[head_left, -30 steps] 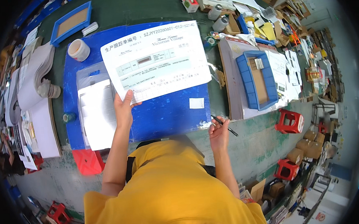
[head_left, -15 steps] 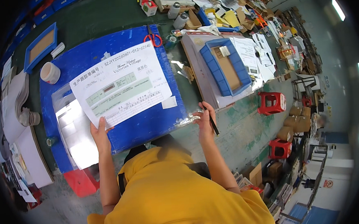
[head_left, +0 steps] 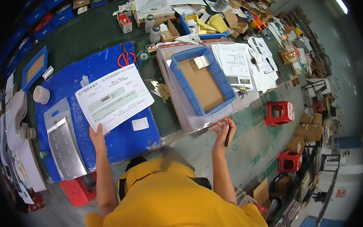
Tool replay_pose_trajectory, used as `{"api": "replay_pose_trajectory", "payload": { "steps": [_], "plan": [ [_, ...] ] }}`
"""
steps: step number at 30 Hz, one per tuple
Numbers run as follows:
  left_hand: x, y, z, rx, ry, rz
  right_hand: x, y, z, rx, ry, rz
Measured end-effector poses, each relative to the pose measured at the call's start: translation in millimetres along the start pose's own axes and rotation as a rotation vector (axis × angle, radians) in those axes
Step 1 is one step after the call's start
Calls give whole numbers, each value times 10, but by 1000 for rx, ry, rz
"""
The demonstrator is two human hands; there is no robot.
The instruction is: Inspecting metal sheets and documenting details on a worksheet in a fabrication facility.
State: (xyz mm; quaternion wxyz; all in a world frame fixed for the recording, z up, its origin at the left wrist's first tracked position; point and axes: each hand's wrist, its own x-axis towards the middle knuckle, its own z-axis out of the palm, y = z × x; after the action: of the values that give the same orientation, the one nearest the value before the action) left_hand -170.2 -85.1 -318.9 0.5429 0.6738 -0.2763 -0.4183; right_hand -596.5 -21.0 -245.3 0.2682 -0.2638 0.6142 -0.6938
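Observation:
My left hand (head_left: 98, 138) grips the lower-left corner of a printed paper form (head_left: 115, 98) with a green-tinted table on it. The form is held over a blue mat (head_left: 136, 144) on the workbench. In my right hand (head_left: 223, 132) is a slim black pen (head_left: 227, 137), and some fingers are spread. That hand is by the front edge of a pale board (head_left: 170, 89), just below a blue plastic tray (head_left: 225, 80). Inside the tray lies a small pale piece (head_left: 201, 62) on a brown bottom.
Red-handled scissors (head_left: 126, 59), a white tub (head_left: 41, 94), a small white paper (head_left: 140, 124) and a silvery sheet (head_left: 64, 148) are on or beside the mat. Printed papers (head_left: 234, 65) lie right of the tray. Red stools (head_left: 279, 113) stand on the floor at right.
My right hand with the pen has moved right, toward the tray board. My left hand has lowered the form slightly. The whole view has shifted, bringing the tray closer to the middle.

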Motion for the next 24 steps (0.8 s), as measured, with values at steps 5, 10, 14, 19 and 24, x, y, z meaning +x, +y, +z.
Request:
{"api": "replay_pose_trajectory", "payload": {
  "steps": [5,10,14,19,24],
  "plan": [
    [2,-429,213,30,105,-3,511,94,-350,-13,-70,48],
    [-154,-277,364,54,196,-3,771,185,-413,-72,-186,56],
    [-279,313,656,-86,288,180,886,221,-436,-104,-162,49],
    [-299,1139,1056,-330,290,307,874,-45,-308,-155,-124,-30],
    [-352,1335,1774,-422,77,234,959,-280,-264,-143,-157,-40]
  ]
}}
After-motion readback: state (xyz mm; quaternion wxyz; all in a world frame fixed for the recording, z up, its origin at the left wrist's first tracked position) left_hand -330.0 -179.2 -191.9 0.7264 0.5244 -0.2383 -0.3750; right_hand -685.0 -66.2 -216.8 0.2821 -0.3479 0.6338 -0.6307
